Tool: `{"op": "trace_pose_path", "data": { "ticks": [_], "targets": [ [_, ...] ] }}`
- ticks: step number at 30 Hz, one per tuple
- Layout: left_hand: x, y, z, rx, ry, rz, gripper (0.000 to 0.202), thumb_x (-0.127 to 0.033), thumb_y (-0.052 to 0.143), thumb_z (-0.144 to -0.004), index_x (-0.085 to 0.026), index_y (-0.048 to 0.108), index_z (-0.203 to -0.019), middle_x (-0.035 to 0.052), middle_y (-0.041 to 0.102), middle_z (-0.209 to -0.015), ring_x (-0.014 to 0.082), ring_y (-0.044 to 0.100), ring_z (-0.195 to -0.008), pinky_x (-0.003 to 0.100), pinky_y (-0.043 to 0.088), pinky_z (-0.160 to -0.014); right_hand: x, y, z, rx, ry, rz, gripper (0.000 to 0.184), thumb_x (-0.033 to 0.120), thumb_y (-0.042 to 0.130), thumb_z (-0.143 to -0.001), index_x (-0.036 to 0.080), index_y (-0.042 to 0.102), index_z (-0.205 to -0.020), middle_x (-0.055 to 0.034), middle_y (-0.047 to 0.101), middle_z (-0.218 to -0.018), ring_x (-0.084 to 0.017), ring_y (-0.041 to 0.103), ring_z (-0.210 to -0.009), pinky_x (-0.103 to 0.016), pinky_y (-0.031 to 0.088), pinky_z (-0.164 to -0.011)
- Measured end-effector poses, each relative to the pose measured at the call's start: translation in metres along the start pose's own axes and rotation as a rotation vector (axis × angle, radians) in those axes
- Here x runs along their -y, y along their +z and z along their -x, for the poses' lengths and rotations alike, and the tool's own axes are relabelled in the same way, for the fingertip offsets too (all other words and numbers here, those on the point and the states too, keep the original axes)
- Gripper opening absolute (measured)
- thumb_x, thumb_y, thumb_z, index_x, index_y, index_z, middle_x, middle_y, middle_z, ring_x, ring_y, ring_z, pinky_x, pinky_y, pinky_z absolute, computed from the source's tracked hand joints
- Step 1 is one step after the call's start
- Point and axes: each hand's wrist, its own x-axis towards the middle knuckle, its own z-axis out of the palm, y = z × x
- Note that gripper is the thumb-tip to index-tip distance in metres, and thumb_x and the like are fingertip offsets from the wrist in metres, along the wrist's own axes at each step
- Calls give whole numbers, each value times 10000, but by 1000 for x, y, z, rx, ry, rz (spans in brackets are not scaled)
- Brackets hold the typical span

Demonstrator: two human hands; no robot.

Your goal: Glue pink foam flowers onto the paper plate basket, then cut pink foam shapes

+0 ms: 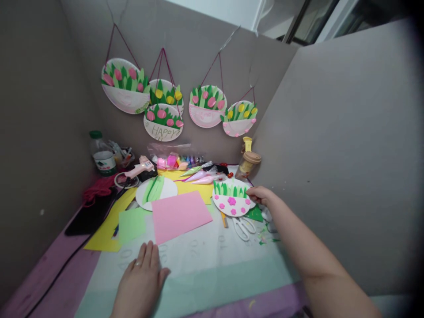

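My right hand [260,194] pinches the right rim of a decorated paper plate [221,211], which has green paper leaves and pink flowers on its white front. Under and beside that plate lie white-handled scissors [244,229], a yellow pencil-like stick [225,220] and a green paper scrap [255,213]. My left hand [143,276] rests flat on the pale table cover, fingers stretched out, a ring on one of them. Just beyond its fingertips are a pink paper sheet [180,216] and a light green sheet [131,224].
Another white plate [172,189] with green strips lies behind the pink sheet. A glue gun [141,167], water bottle [103,154], black phone-like slab [88,216] and red yarn [99,189] are at left. A lidded cup [248,164] stands back right. Several plate baskets [126,99] hang on the wall.
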Motion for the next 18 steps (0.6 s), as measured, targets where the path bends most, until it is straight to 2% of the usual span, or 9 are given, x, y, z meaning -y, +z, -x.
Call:
{"op": "trace_pose_path", "data": {
  "ticks": [3,6,9,13,15,18],
  "targets": [
    [1,0,0,-6,-3,36,508,-285,411,-880,-40,507,-1314,186,425,-1396,304,395,-1312,440,429,-992,6,3,5,58,12,-47,302,174,656,-703,192,398,-548,96,311,-385,-46,255,-350,-159,176,-348],
    [1,1,0,-12,-1,69,512,-287,422,-874,-32,508,-1310,194,421,-1394,316,395,-1310,460,426,-994,14,3,13,73,-40,-95,250,175,661,-674,183,435,-567,97,317,-402,-45,246,-356,-163,155,-348],
    [1,2,0,-13,-5,77,501,-262,415,-873,-44,505,-1316,190,415,-1399,306,392,-1315,457,416,-1005,28,-2,26,40,-160,-146,160,202,663,-655,164,509,-639,77,398,-454,-48,309,-384,-163,184,-361],
    [1,6,0,6,-7,80,507,-236,404,-871,-38,483,-1331,194,402,-1410,301,380,-1323,454,412,-1011,59,-8,44,-32,-345,-187,168,257,678,-635,155,549,-671,60,465,-494,-49,366,-419,-171,253,-395],
    [1,9,0,-5,-12,95,507,-226,402,-867,-36,485,-1330,199,404,-1409,307,381,-1322,460,416,-1006,78,-1,48,-70,-442,-214,173,263,687,-618,151,558,-650,62,455,-462,-49,352,-402,-183,238,-388],
    [1,12,0,-34,-26,134,497,-217,412,-854,-54,512,-1313,198,425,-1397,317,395,-1312,476,427,-993,109,27,40,-77,-485,-260,160,277,669,-642,158,565,-659,73,433,-420,-53,340,-368,-193,226,-372]
  ]
}}
